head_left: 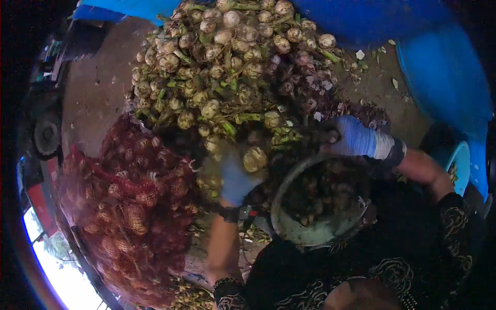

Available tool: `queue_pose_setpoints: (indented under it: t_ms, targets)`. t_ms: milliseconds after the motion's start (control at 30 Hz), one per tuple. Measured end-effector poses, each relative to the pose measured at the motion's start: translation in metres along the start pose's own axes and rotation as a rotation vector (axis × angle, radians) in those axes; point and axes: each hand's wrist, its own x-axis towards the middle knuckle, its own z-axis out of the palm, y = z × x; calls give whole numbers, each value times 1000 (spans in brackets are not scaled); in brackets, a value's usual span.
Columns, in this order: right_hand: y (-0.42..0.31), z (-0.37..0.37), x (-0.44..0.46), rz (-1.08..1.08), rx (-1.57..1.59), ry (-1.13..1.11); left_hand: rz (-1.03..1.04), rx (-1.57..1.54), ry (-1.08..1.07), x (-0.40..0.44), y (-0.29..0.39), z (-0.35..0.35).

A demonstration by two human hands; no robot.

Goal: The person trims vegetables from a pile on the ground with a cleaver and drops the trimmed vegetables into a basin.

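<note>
Item: left hand (238,178), just off the middle of the view toward 7 o'clock, in a blue glove, motion-blurred; its fingers reach into the near edge of the heap. Whether it is open or closed on something cannot be told. Dark band at the wrist.

Item: pale bulb (253,159), round, streaked with dirt, right beside the left hand's fingers; contact unclear.

Item: right hand (356,137), toward 2 to 3 o'clock, in a blue glove with a whitish cuff, near the far rim of the bucket. Fingers point toward 9 o'clock at dark, dirty matter; their grip cannot be told.

Item: bucket (305,235), round, greyish, toward 4 to 5 o'clock, close to the person's dark patterned clothing (408,248); dark, clumped contents inside.

Item: heap of bulbs (222,67), large, from the middle up to 12 o'clock; pale bulbs with green stems, turning darker and purplish toward 1 o'clock.

Item: red mesh sack (129,212), toward 8 o'clock, filled with bulbs.

Item: blue container (444,72), large, toward 2 o'clock.

Item: light-blue tub (462,164), partly visible, toward 3 o'clock.

Item: wheel (47,136), dark, toward 9 o'clock.
</note>
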Motion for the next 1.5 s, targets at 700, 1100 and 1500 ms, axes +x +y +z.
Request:
queue_pose_setpoints:
  t_ms: [700, 1100, 1500]
  targets:
    - [-44, 2, 7, -283, -243, -49, -729, -1730, 53, 2, 84, 22]
    - [60, 15, 11, 97, -335, 95, -597, -1313, -300, -3, 103, -11]
    - [-35, -7, 3, 266, 1006, -20, -462, -856, 365, 21, 103, 7]
